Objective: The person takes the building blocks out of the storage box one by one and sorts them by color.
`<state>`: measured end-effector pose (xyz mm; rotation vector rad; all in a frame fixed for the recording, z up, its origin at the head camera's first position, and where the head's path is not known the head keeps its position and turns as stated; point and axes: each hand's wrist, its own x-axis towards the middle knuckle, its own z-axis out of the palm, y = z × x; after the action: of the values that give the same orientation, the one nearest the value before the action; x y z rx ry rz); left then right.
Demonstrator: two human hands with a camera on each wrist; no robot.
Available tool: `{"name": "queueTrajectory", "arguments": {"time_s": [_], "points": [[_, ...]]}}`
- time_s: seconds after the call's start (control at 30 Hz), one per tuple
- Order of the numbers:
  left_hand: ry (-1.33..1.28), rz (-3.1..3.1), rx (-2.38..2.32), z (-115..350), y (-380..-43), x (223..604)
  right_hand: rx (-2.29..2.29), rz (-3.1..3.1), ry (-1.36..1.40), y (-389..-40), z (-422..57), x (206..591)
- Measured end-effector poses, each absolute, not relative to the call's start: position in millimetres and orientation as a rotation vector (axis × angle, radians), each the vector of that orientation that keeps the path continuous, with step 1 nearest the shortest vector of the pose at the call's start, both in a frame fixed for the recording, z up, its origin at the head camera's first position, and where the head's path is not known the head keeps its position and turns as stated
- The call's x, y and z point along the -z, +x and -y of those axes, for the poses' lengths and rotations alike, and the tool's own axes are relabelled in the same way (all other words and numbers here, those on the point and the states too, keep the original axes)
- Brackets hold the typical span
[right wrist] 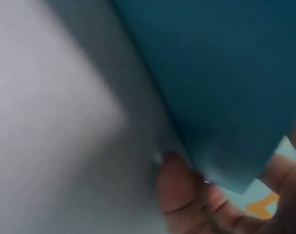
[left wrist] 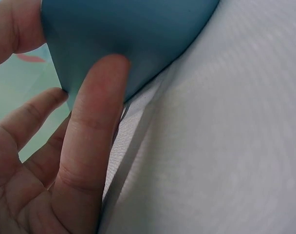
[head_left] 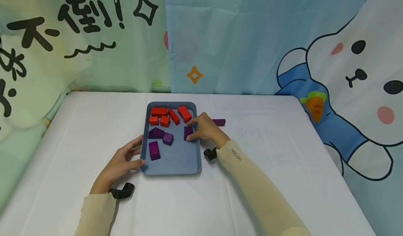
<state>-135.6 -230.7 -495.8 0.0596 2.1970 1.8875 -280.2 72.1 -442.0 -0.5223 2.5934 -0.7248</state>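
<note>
In the head view my right hand (head_left: pixel 204 127) reaches over the tray's right rim, its thumb and index finger pinching a purple block (head_left: pixel 188 132). The left hand (head_left: pixel 124 159) rests against the left side of the blue-grey tray (head_left: pixel 176 166), thumb and fingers spread along the edge. In the left wrist view the thumb (left wrist: pixel 97 112) presses the tray's outer wall (left wrist: pixel 133 29). The right wrist view shows fingers (right wrist: pixel 177 190) beside the tray wall (right wrist: pixel 221 73); the pinched block is hidden there.
Several red blocks (head_left: pixel 158 111) lie at the tray's far end. Purple blocks, including an upright-lying rectangle (head_left: pixel 154 150), a small cube (head_left: pixel 168 138) and a triangular one (head_left: pixel 156 133), sit at its left. Another purple block (head_left: pixel 219 122) lies on the white table (head_left: pixel 267 141), right of the tray.
</note>
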Motion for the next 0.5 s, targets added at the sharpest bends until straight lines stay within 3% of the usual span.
{"name": "queueTrajectory", "arguments": {"time_s": [0.5], "points": [[0.077, -2.183, -1.911, 232.7, -135.8, 496.7, 0.765, -2.508, -0.596, -282.8, -71.8, 447.3]]}}
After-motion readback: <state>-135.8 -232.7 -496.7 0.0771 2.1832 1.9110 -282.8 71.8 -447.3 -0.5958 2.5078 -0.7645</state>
